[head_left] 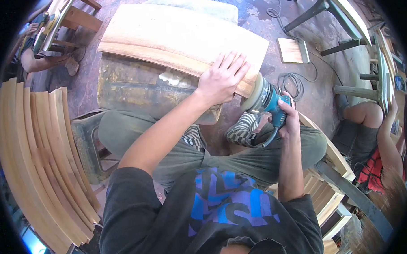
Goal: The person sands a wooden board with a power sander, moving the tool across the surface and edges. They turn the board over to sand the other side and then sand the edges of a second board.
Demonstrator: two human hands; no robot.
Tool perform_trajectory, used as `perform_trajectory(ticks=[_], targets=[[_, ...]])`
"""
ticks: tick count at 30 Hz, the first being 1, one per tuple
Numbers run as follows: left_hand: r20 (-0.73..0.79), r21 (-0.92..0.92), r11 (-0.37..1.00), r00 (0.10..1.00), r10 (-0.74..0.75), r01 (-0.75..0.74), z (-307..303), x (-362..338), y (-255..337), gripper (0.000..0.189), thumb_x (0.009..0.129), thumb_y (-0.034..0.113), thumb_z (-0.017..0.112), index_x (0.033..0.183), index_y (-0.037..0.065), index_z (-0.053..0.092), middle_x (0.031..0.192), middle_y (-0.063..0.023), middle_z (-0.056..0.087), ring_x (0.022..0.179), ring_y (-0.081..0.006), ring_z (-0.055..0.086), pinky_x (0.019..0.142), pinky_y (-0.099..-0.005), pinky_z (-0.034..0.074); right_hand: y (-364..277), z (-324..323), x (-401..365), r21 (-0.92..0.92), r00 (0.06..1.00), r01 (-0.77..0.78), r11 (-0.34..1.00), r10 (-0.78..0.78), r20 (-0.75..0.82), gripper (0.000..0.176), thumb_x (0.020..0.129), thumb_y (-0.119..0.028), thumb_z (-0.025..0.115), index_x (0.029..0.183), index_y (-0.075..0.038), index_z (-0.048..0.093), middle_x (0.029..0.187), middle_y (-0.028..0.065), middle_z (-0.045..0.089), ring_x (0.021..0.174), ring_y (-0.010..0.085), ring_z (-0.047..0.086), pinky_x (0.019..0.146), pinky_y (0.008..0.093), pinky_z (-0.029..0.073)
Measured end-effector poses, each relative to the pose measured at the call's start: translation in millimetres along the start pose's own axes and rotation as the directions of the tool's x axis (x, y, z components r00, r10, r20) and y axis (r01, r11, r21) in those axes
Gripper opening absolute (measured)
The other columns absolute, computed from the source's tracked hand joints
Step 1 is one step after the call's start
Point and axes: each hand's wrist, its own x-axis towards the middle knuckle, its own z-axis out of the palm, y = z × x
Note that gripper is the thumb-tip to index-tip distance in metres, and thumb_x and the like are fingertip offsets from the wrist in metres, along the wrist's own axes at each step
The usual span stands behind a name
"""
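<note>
My left hand lies on top of a pale wooden board, near its right front end, fingers stretched out over the surface. Its thumb is mostly hidden at the board's near edge. In my right hand is a teal electric sander with a cord trailing from its rear. The sander's round pad is up against the board's right front edge. Beneath the board stands a worn, stained support, in front of my knees.
Curved wooden pieces stand stacked at my left, beside a dark plastic stool. A coiled cable and a small wooden piece lie on the floor. Other people work at left and right. Wooden frames stand at lower right.
</note>
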Motion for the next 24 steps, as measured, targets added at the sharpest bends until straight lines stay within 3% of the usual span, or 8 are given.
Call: perform_trajectory(ticks=[3, 24], targets=[[0.015, 0.003, 1.000, 1.000, 0.001, -0.001, -1, 0, 0, 0.086, 0.069, 0.018, 0.081, 0.149, 0.005, 0.054, 0.154, -0.0192, 0.055, 0.146, -0.0386, 0.049, 0.123, -0.0529, 0.037, 0, 4, -1, -0.011, 1.000, 0.001, 1.000, -0.001, 0.006, 0.074, 0.088, -0.018, 0.078, 0.151, -0.011, 0.039, 0.117, 0.0149, 0.062, 0.087, 0.0274, 0.071, 0.054, 0.0379, 0.060], [0.035, 0.019, 1.000, 0.999, -0.001, 0.000, -2, 3, 1, 0.092, 0.065, 0.017, 0.085, 0.150, 0.005, 0.054, 0.157, -0.0180, 0.053, 0.147, -0.0377, 0.048, 0.123, -0.0516, 0.038, 11, 2, 6, 0.003, 0.999, 0.032, 0.999, -0.032, -0.022, 0.069, 0.090, -0.016, 0.076, 0.150, -0.013, 0.042, 0.116, 0.0126, 0.064, 0.085, 0.0266, 0.071, 0.056, 0.0392, 0.060]])
